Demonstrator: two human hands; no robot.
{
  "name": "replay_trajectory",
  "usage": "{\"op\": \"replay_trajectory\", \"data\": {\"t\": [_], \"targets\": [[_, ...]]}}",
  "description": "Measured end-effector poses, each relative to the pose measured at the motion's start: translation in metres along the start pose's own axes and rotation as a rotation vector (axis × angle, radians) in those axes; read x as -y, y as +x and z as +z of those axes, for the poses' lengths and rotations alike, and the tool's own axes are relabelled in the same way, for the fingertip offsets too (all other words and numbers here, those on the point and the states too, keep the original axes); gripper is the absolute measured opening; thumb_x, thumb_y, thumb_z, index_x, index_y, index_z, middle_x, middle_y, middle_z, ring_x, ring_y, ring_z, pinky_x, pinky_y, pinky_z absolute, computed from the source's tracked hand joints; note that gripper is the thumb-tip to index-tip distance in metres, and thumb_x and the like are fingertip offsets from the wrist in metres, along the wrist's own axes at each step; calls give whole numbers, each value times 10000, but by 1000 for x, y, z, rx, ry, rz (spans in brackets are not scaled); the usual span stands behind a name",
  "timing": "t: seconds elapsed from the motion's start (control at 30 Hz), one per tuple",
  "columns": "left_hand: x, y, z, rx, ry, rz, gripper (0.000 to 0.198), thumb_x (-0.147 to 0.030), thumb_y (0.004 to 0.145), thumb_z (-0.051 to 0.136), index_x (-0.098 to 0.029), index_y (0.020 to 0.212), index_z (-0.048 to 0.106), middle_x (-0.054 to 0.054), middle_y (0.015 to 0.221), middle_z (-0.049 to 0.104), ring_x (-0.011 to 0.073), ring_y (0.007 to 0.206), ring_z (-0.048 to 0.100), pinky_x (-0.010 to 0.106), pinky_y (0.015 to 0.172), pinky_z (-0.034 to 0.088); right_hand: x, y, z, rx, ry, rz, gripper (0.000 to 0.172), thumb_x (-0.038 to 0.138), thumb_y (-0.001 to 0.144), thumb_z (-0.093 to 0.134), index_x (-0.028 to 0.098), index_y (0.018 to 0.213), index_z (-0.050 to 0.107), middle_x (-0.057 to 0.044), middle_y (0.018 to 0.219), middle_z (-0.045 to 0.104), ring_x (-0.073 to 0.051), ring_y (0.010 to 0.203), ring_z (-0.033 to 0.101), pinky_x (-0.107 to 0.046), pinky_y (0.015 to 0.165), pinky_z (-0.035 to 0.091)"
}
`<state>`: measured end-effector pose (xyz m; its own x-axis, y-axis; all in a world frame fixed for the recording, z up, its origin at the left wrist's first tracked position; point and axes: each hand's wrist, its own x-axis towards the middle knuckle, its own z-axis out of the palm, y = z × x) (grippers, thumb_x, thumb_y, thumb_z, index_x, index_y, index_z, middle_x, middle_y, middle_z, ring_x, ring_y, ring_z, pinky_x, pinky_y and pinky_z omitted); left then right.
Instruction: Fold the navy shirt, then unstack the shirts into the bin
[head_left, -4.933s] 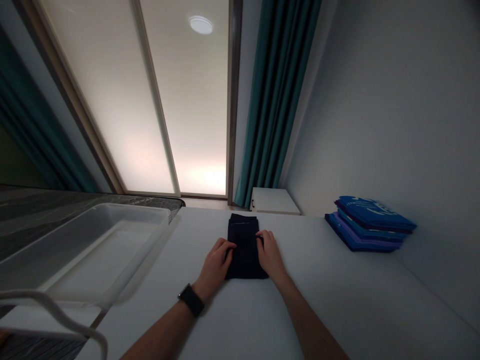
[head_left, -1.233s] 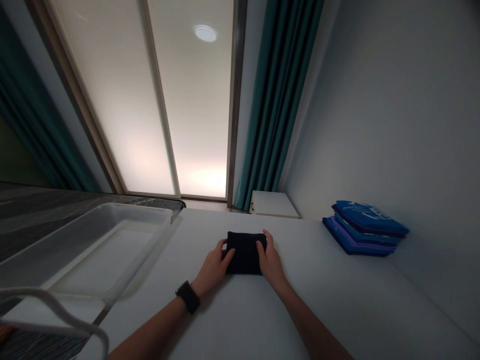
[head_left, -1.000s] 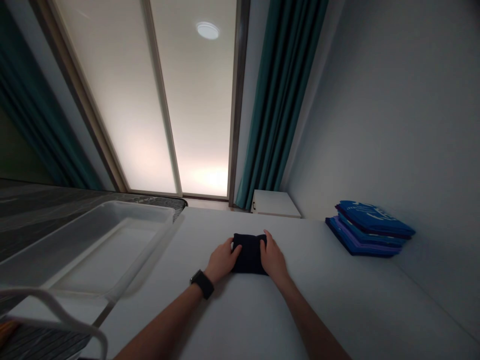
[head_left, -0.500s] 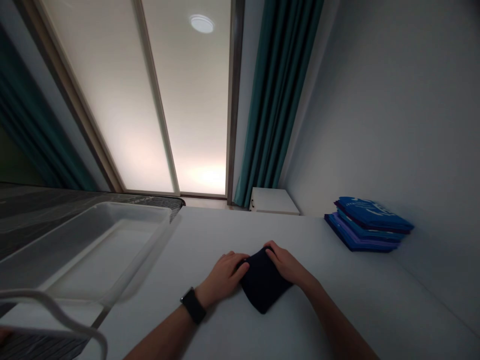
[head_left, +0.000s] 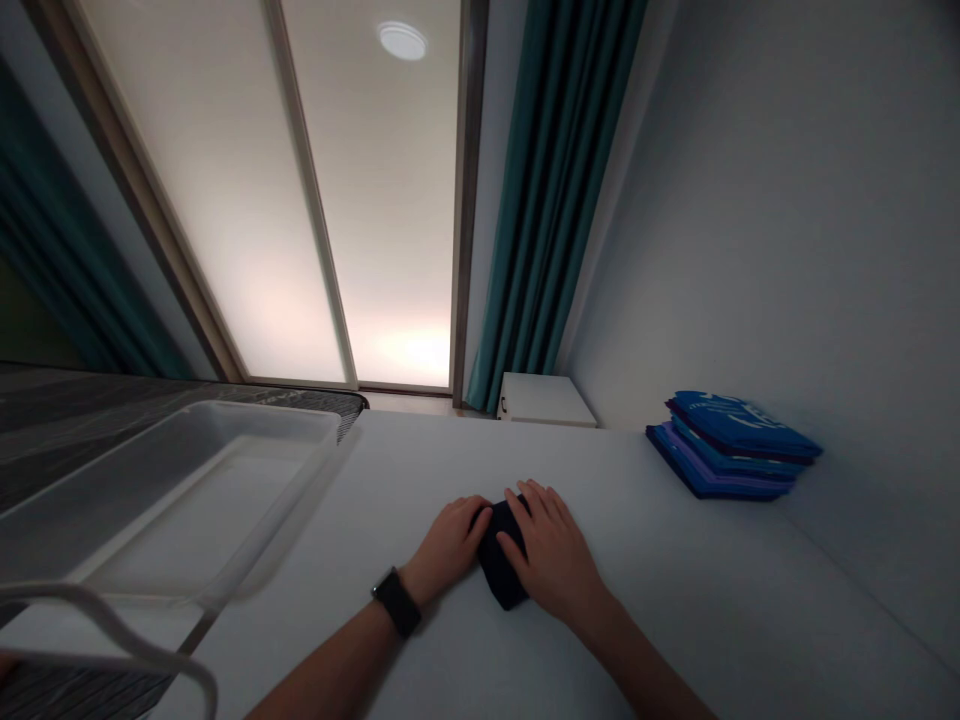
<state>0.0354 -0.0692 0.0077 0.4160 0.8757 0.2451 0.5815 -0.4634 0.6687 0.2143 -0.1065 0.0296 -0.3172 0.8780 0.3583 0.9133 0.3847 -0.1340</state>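
A small folded dark navy cloth (head_left: 501, 562) lies on the white table in front of me. My left hand (head_left: 452, 538) is closed on its upper left edge, thumb on top and the other fingers partly hidden. Over the cloth's right side my right hand (head_left: 553, 548) lies flat, fingers stretched out and slightly apart, covering much of it. A black watch (head_left: 396, 602) is on my left wrist.
A stack of folded blue and purple cloths (head_left: 739, 450) sits at the right by the wall. On the left is a translucent plastic bin (head_left: 330, 430), with a pale curved bar (head_left: 112, 620) nearer me. A white cabinet (head_left: 551, 398) stands beyond the white table (head_left: 420, 450).
My right hand has gone from gripping the cloth's upper right edge to lying flat over it. The visible cloth is narrower now. My left hand has barely moved.
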Motion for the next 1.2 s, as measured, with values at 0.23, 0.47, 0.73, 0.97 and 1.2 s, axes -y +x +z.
{"op": "replay_trajectory", "data": {"t": [0.23,0.47,0.73,0.97,1.2], "targets": [[5,6,4,-25,68,25,367,-312,987,287,-188,804,580,63,826,613,188,797,567,319,787,445,13,-10,11,110,138,44,634,451,878,496,197,1447,381,-86,1537,286,-307,1437,156,-534,1164,66],[12,6,-14,4,12,-31,380,-323,975,297,-183,822,616,67,811,645,195,785,579,318,782,451,10,-7,9,145,149,15,638,478,891,466,162,1440,393,-120,1528,296,-304,1430,185,-520,1163,75],[7,-14,-46,201,-9,228,383,-237,839,554,-243,1222,565,59,1123,601,191,985,562,326,946,418,8,-5,11,135,179,20,519,401,959,335,169,1413,434,-100,1504,352,-250,1423,230,-498,1171,92],[3,-15,-36,188,91,245,376,-111,787,517,-234,1132,600,73,1097,581,210,1028,545,332,927,425,-27,-1,18,137,272,175,514,372,953,299,182,1409,439,-73,1498,369,-221,1407,277,-476,1170,137],[2,-13,-43,171,174,243,416,-49,794,414,-237,1103,621,57,1081,612,197,987,555,350,908,419,-48,-6,42,110,567,354,565,419,950,252,158,1431,394,-95,1475,409,-193,1379,337,-424,1173,191]]}}
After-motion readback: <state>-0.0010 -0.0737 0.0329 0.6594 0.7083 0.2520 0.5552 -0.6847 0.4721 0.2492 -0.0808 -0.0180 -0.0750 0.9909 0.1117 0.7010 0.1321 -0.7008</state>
